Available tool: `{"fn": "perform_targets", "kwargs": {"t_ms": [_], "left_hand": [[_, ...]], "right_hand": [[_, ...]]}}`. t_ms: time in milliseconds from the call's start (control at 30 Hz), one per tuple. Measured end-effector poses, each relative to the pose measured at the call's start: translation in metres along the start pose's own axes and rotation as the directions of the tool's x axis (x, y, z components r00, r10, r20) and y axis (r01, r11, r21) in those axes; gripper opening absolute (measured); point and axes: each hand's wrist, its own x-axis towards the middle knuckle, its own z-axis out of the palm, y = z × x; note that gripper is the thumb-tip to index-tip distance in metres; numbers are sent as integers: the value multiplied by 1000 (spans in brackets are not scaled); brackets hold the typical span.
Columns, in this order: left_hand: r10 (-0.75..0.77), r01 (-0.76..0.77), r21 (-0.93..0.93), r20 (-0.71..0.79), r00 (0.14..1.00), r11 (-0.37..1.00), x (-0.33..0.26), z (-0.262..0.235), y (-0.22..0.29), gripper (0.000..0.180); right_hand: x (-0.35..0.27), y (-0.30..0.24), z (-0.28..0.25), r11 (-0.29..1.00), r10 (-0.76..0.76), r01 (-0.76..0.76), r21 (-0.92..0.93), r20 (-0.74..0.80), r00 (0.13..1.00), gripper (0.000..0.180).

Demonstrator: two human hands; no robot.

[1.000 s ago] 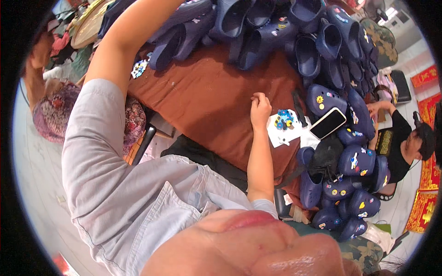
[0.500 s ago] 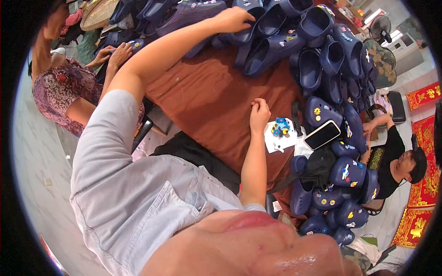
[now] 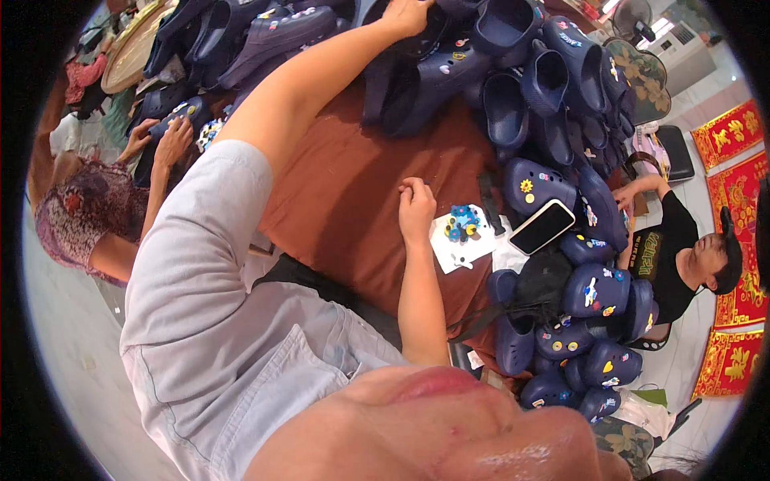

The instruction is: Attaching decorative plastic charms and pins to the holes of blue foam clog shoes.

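Closest to you, your right hand sits over the brown cloth that covers the counter, its fingers loosely curled; you cannot tell from here whether they pinch anything. Just beside it, to the right, a white sheet carries a small cluster of blue, yellow and dark shoe charms. Next to the sheet, a smartphone with a dark screen and a pale rim lies tilted, near a navy clog decorated with a yellow flower charm. A black drawstring bag rests against more charm-dotted clogs at the lower right. Farther out, your left arm stretches over the cloth, and your left hand reaches the heaped navy clogs at the top edge; its fingers meet a clog there, but their grip is hidden. Beyond your left arm, a co-worker in a patterned top has both hands at another navy clog. Across on the right, a co-worker in a black T-shirt sits before red-and-gold banners.
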Motion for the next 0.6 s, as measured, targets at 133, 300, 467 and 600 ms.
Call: {"fn": "perform_targets", "kwargs": {"t_ms": [133,300,467,600], "left_hand": [[-29,23,140,41,999,990,26,29,-39,23],[-185,185,-50,9,983,982,24,45,-51,19],[-283,284,1,-31,958,959,28,3,-34,17],[-260,265,99,-59,964,959,35,-50,-56,18]], "right_hand": [[1,-8,2,998,-60,61,-12,59,996,12],[3,-12,2,995,-91,93,-33,58,994,11],[2,-7,2,997,-59,61,-36,46,997,10],[4,-9,2,995,-87,89,-36,51,995,11]]}}
